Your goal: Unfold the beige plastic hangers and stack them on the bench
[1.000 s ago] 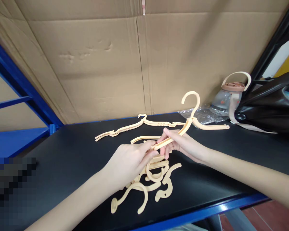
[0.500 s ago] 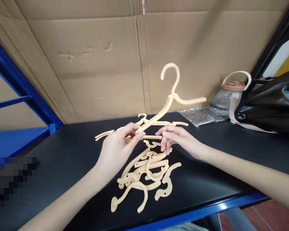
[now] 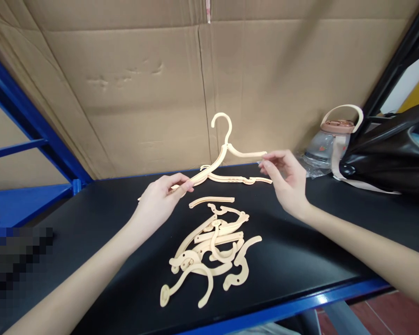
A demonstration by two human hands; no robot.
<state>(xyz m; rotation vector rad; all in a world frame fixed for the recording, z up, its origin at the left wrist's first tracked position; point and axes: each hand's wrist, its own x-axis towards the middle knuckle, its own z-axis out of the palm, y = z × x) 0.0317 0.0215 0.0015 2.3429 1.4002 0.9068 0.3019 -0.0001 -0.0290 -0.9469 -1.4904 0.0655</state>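
Note:
My left hand (image 3: 164,195) pinches the left arm of a cream plastic clothes hanger (image 3: 214,163), held up over the table with its hook upward. Beside the tip of the hanger's right arm is my right hand (image 3: 288,181), its fingers bent and apart; whether they touch the tip I cannot tell. Behind lies another assembled hanger (image 3: 226,178), partly hidden by the held one. Nearer me is a loose straight arm piece (image 3: 212,199), then a pile of hanger parts (image 3: 209,246). A hook piece (image 3: 209,284) and a curved arm piece (image 3: 242,267) lie at its near side.
The black table (image 3: 300,251) has a blue front edge (image 3: 300,307). Brown cardboard (image 3: 136,102) stands behind it. At the back right are a strapped water bottle (image 3: 326,142), crumpled clear plastic (image 3: 312,168) and a black bag (image 3: 387,153). A blue frame (image 3: 28,111) rises on the left.
The held hanger has moved left and down. My right hand has risen from above the loose parts to the hanger's right tip. The pile looks unchanged.

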